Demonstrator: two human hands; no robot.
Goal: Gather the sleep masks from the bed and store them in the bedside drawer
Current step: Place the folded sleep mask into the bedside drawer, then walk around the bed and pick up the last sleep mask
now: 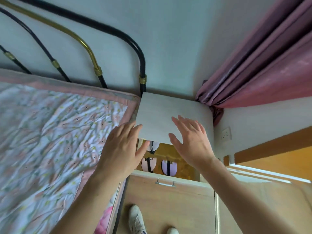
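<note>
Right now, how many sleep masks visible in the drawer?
3. White mask at the back, partly under the nightstand top; pink mask front left; lavender mask front right. More may be hidden.

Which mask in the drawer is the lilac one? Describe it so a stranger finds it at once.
Beside the bed, the nightstand's drawer stands open. The lilac mask lies nearest its handled front, right of the pink mask; the white mask lies further back.

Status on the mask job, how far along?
Mostly done: three sleep masks lie in the open drawer, and none show on the visible part of the bed. In hand: nothing; left hand and right hand hover open above it. Left: shut the drawer by its handle.
</note>
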